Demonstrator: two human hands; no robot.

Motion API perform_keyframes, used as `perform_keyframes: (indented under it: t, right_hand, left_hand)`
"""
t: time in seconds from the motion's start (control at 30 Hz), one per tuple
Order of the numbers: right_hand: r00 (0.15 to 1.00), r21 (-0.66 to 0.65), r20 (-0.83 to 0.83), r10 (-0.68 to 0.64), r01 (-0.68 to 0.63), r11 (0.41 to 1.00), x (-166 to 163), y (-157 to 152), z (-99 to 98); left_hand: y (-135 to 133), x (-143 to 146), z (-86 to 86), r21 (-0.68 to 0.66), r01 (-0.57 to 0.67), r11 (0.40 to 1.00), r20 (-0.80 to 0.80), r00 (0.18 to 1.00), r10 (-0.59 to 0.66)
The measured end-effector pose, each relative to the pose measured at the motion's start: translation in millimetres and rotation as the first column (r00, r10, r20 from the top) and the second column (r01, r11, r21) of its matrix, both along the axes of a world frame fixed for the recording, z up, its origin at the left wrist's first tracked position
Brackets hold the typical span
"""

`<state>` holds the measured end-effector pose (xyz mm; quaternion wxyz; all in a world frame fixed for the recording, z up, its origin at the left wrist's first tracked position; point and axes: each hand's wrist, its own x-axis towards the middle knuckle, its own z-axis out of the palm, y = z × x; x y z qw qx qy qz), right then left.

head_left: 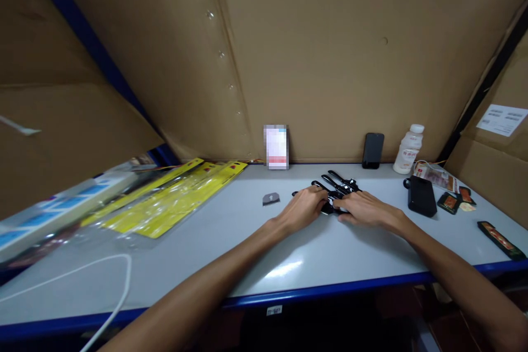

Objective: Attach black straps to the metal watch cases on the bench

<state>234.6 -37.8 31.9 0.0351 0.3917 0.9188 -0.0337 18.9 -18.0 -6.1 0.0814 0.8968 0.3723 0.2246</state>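
Observation:
Several black plier-like tools [340, 183] with slim curved handles lie side by side on the table, their exact kind hard to make out. My left hand [304, 206] rests at their near left, fingers curled closed on one of them. From the right, my right hand [361, 208] has its fingers bent over the near end of the same group. Both hands cover much of the nearest tool. Left of my left hand lies a small grey flat piece [271, 198] with a light mark on it.
Clear packages with yellow cards [173, 203] lie on the table [198, 269], at left. Against the cardboard wall stand a lit screen [278, 147], a dark phone [373, 150] and a bottle [408, 149]. A black case [421, 196] and small packets [449, 202] sit at right; a white cable [126, 280] crosses front left.

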Motion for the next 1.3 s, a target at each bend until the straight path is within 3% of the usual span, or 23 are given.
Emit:
perform_keyframes:
  t: [0.47,0.83,1.17,1.3]
  right_hand:
    - [1.0,0.032,-0.01,0.013,-0.013,0.999,-0.3,-0.6,-0.9]
    - [1.0,0.032,0.011,-0.005,0.005,0.999,0.3,0.3,-1.0]
    - [1.0,0.04,0.019,0.0,0.0,0.999,-0.6,0.5,-2.3]
    - [1.0,0.054,0.021,0.001,-0.002,0.999,-1.8,-0.1,-3.2]
  left_hand:
    - [-1.1,1.0,-2.3,0.091,0.104,0.99,-0.028,0.994,-0.102]
    - [-0.2,5.1,-4.6,-0.012,-0.064,0.998,0.002,0.998,0.064]
    - [-1.1,5.8,-1.7,0.006,-0.147,0.989,-0.083,0.986,0.147]
    - [0.0,8.3,-4.4,0.002,-0.14,0.99,-0.048,0.989,0.14]
